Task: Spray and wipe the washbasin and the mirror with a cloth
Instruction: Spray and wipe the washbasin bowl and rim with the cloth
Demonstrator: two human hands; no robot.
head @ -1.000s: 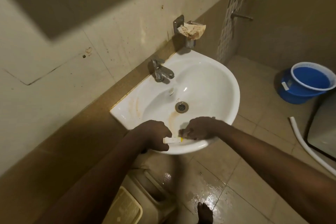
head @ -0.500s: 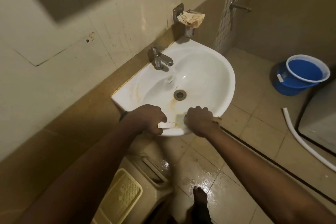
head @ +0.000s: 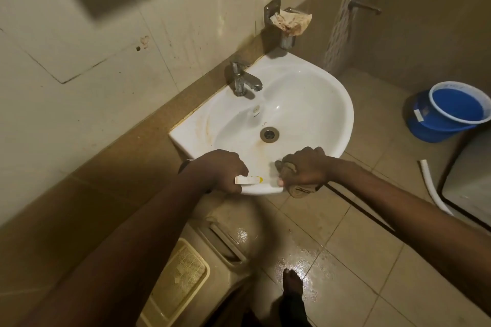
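The left hand (head: 221, 170) is curled around a small white spray bottle (head: 248, 180) with a yellow tip, its grip wrapped tight on the body so that only the nozzle end shows, lying sideways over the front rim of the washbasin (head: 337, 103) and pointing toward the other hand. Held low and close like that, the nozzle looks placed to wet the very patch about to be rubbed. The right hand (head: 305, 168) has its grip bunched on a brownish cloth (head: 300, 190), which is pressed onto the near lip of the basin with a fold hanging over the outer edge; wadding it up probably gives a firmer pad for scrubbing the rim. Brown staining runs from the drain (head: 269, 134) down toward the hands and along the left shoulder of the bowl, so the work appears to be starting at the front edge, with the bowl not yet clean. The tap (head: 243, 79) stands at the back by the wall. The mirror is not clearly in view. A blue bucket (head: 422, 125) sits on the floor well to the right.
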